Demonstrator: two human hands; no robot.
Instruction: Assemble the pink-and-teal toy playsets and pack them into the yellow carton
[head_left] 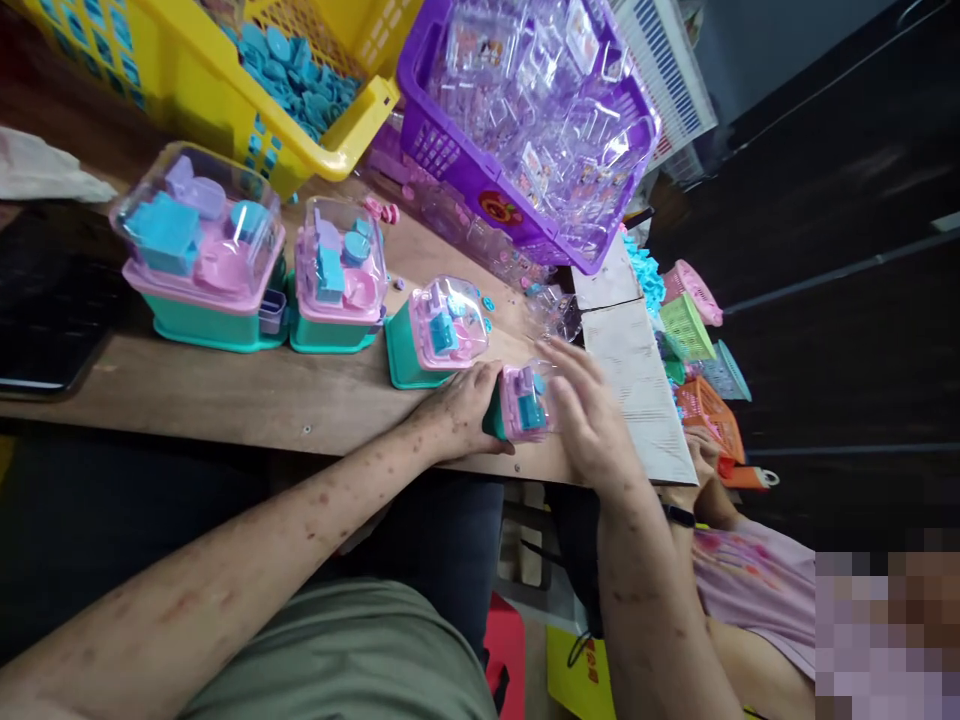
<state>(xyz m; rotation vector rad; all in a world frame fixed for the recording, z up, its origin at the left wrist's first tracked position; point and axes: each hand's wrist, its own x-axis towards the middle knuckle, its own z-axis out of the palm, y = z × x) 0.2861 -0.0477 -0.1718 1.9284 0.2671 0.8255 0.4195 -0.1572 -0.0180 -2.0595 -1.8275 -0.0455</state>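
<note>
My left hand [463,408] grips the teal base of a small toy set [523,402] with a pink tray, blue pieces and a clear dome lid. It stands at the wooden table's [247,390] near edge. My right hand [592,415] lies flat against the dome's right side with its fingers spread. To the left, three more finished toy sets stand in a row: one close by [435,335], one in the middle [337,278] and a bigger stacked one [199,250].
A yellow basket [225,80] of blue pieces and a purple basket [517,110] of clear lids stand at the back. A dark tablet [45,310] lies far left. Another person [750,590] sits at the right, near small coloured baskets [697,350].
</note>
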